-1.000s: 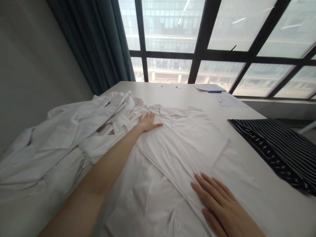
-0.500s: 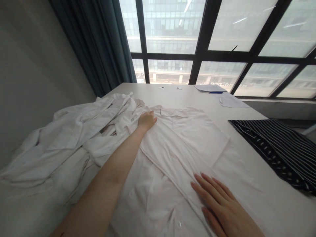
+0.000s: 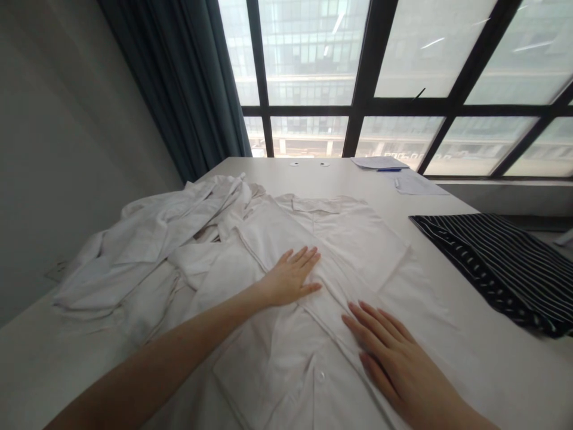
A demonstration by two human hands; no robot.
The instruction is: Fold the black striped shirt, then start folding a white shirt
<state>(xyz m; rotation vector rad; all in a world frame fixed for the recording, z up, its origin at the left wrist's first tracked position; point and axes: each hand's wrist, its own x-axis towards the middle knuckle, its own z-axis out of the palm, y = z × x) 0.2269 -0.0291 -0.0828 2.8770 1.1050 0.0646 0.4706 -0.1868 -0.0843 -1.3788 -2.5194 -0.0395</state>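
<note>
Spread over the table in front of me is a white button-up shirt (image 3: 358, 245), its collar at the far end and one sleeve or side folded diagonally across the body. My left hand (image 3: 293, 278) lies flat on the folded part, fingers spread. Lower and to the right, my right hand (image 3: 389, 349) rests palm down on the same cloth, its fingers stretched out near the fold's edge. A small button shows on the cloth between my forearms. Left of the shirt sits a heap of crumpled white garments (image 3: 156, 233), touching it.
A black-and-white striped cloth (image 3: 501, 263) lies at the right edge of the white table (image 3: 264, 176). Papers (image 3: 418, 183) and a blue pen (image 3: 388, 170) are at the far right. Behind stand windows and a dark blue curtain (image 3: 179, 77).
My left hand has come back from near the collar, down and to the right, and its fingers have opened flat on the fold. My right hand has barely moved.
</note>
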